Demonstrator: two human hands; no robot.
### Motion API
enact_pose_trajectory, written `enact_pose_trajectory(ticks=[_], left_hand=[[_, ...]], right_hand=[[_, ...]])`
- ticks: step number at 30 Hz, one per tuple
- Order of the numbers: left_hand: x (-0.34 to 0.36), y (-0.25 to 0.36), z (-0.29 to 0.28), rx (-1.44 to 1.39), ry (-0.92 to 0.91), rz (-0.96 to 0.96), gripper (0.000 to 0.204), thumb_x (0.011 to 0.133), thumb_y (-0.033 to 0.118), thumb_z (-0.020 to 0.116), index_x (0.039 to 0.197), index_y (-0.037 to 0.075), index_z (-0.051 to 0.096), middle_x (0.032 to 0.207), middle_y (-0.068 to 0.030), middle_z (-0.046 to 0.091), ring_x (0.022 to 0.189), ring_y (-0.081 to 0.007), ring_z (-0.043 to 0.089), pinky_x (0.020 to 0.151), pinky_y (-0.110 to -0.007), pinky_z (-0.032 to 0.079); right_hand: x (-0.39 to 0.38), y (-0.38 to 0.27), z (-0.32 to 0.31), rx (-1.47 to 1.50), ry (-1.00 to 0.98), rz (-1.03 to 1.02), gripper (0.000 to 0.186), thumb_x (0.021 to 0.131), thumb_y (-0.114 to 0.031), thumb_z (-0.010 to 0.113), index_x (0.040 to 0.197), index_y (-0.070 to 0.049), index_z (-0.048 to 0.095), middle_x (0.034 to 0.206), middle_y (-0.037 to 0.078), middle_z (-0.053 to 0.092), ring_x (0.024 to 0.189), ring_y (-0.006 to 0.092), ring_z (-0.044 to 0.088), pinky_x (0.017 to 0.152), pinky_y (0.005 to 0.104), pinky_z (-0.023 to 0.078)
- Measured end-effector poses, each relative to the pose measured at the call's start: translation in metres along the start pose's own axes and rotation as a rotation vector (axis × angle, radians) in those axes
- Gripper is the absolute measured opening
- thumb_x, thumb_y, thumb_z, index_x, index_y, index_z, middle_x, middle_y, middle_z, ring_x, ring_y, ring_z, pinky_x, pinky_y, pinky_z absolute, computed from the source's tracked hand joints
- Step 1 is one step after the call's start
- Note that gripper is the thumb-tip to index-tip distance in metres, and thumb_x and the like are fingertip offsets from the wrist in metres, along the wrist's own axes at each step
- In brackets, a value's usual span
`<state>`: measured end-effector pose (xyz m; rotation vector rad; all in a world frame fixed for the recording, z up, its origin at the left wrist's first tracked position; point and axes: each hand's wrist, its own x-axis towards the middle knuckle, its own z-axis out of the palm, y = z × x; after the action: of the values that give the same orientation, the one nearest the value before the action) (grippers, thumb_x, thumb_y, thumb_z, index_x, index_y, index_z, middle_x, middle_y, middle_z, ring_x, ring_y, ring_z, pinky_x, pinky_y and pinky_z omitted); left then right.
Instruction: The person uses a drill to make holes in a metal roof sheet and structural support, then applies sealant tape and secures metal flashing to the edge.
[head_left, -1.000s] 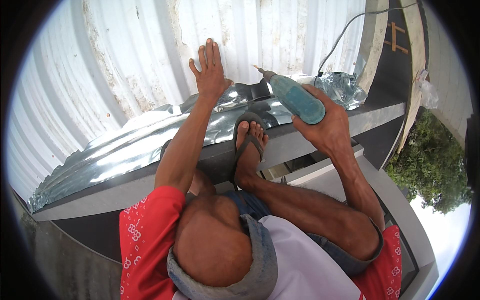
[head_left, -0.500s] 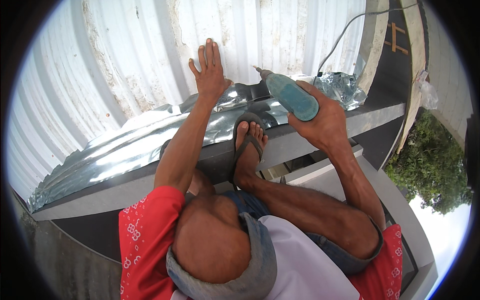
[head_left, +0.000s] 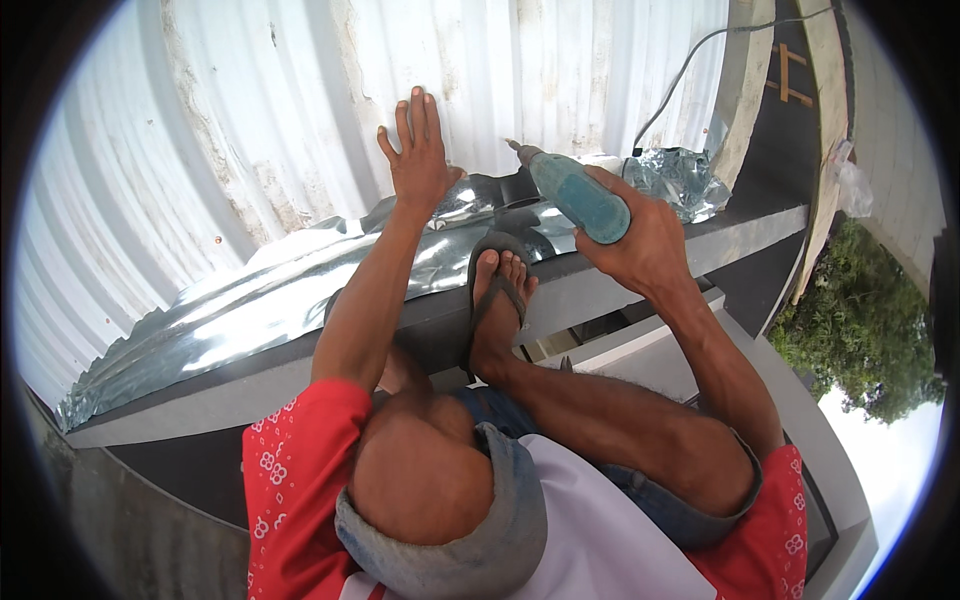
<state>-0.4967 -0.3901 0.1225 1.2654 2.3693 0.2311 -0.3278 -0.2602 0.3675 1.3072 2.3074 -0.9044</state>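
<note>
My right hand (head_left: 645,240) is closed around a worn teal power drill (head_left: 580,197) with a cord. Its bit tip (head_left: 511,144) points up and left over a white corrugated metal sheet (head_left: 290,90); whether it touches the sheet I cannot tell. My left hand (head_left: 420,160) lies with fingers spread on the sheet, left of the drill, its palm side near the sheet's lower edge. Shiny silver foil flashing (head_left: 250,310) runs along that edge beneath my left forearm. At its right end the flashing is a crumpled foil bunch (head_left: 678,180).
My sandalled foot (head_left: 497,295) stands on a grey ledge (head_left: 590,290) below the flashing. A black cord (head_left: 690,62) loops from the drill to the upper right. A clear plastic bag (head_left: 852,185) hangs beside a tree (head_left: 860,320). Brown wooden pieces (head_left: 785,75) lie at the upper right.
The view has shifted a little. My left hand still rests spread on the sheet, and the drill in my right hand sits nearly where it was, slightly lower and left in view.
</note>
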Motion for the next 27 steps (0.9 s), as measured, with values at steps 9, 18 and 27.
enact_pose_trajectory(ticks=[9, 18, 27], left_hand=[[-0.0018, 0.0007, 0.0009, -0.011, -0.036, 0.005, 0.134, 0.058, 0.042, 0.094, 0.159, 0.003, 0.014, 0.168, -0.0113, 0.01, 0.153, -0.035, 0.012, 0.114, -0.068, 0.018], [-0.0019, 0.0003, 0.0031, -0.018, -0.026, 0.012, 0.136, 0.058, 0.042, 0.094, 0.159, 0.002, 0.013, 0.168, -0.0122, 0.01, 0.153, -0.0356, 0.012, 0.113, -0.069, 0.017], [-0.0016, 0.005, -0.0005, 0.005, -0.073, -0.022, 0.137, 0.058, 0.041, 0.095, 0.16, 0.003, 0.01, 0.169, -0.0096, 0.005, 0.154, -0.0333, 0.009, 0.118, -0.066, 0.015]], right_hand=[[0.0016, -0.0035, -0.0027, 0.0, -0.047, 0.064, 0.064, 0.07, -0.023, 0.079, 0.131, -0.015, 0.064, 0.101, 0.016, 0.075, 0.094, 0.0346, 0.072, 0.085, 0.0417, 0.057], [0.0049, -0.0041, -0.0001, -0.01, -0.069, 0.086, 0.065, 0.07, -0.025, 0.079, 0.133, -0.015, 0.063, 0.103, 0.016, 0.075, 0.094, 0.035, 0.072, 0.086, 0.0424, 0.057], [0.0068, 0.0002, 0.0041, -0.023, -0.057, 0.089, 0.067, 0.07, -0.025, 0.079, 0.134, -0.016, 0.063, 0.1, 0.016, 0.075, 0.092, 0.0354, 0.072, 0.085, 0.0426, 0.057]])
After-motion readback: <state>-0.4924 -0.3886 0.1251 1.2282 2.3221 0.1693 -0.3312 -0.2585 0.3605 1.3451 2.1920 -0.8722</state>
